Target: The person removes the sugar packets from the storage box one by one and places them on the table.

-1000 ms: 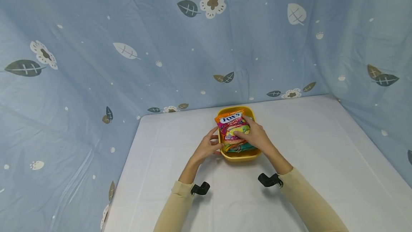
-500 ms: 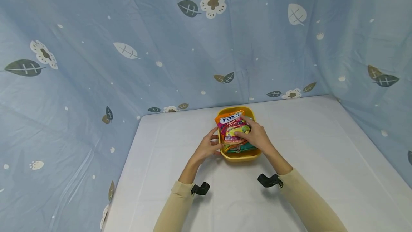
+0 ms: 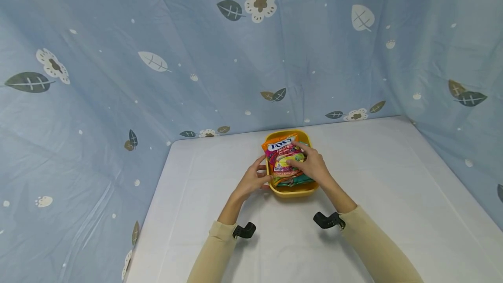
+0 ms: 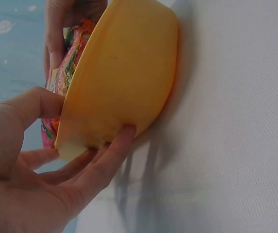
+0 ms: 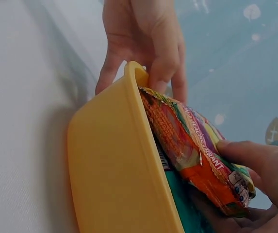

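Note:
A yellow plastic basin (image 3: 296, 194) stands on the white table and holds candy bags. My left hand (image 3: 250, 179) grips its left side; in the left wrist view the thumb lies at the rim while other fingers touch the outer wall. On top lies an orange and magenta FOX'S candy bag (image 3: 281, 151), sticking up past the rim. My right hand (image 3: 315, 168) holds this bag, thumb on its printed face and fingers at its far edge, partly hidden. Beneath it shows a teal packet (image 5: 178, 191), mostly covered.
White cloth covers the table (image 3: 369, 165). A blue curtain (image 3: 235, 56) with leaf and flower prints hangs behind it and along the sides. Black wrist cameras sit on both forearms, the right one (image 3: 328, 220) near the basin's front.
The right hand's fingers have shifted very slightly left across the candy bag. The left hand and the basin have stayed where they were.

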A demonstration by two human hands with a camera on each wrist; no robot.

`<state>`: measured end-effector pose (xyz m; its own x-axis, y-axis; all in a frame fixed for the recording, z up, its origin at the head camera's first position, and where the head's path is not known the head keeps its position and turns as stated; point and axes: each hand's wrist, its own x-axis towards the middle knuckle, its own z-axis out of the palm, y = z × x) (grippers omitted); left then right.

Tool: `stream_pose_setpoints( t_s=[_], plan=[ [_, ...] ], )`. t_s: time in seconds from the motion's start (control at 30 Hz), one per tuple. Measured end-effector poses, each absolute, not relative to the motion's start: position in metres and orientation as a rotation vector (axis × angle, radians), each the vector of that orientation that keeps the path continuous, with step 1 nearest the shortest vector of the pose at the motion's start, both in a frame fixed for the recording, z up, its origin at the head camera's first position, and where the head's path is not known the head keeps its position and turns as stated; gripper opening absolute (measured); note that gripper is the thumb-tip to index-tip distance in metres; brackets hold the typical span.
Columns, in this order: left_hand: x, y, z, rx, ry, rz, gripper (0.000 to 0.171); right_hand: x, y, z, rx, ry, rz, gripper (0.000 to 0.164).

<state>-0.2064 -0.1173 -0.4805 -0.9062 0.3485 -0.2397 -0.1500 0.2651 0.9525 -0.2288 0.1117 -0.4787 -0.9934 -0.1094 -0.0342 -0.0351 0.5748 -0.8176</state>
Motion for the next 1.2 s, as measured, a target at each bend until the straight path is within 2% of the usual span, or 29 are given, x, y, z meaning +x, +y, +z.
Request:
stream_pose_setpoints(
  t_s=[0.23, 0.67, 1.2],
  plan=[
    [-0.2067, -0.1177, -0.4821, 0.179, 2.135, 1.688, 0.082, -0.2294, 0.1115, -0.4798, -0.104, 2.696, -1.464, 0.06],
    [-0.2068, -0.1177, -0.482, 0.166, 2.142, 1.677, 0.081, -0.2324, 0.1145, -0.4794, -0.086, 2.613, -1.536, 0.055],
    [-0.2076, -0.1176, -0.4837, 0.154, 2.145, 1.678, 0.079, -0.2325, 0.1163, -0.477, -0.04, 2.496, -1.631, 0.056]
  ],
)
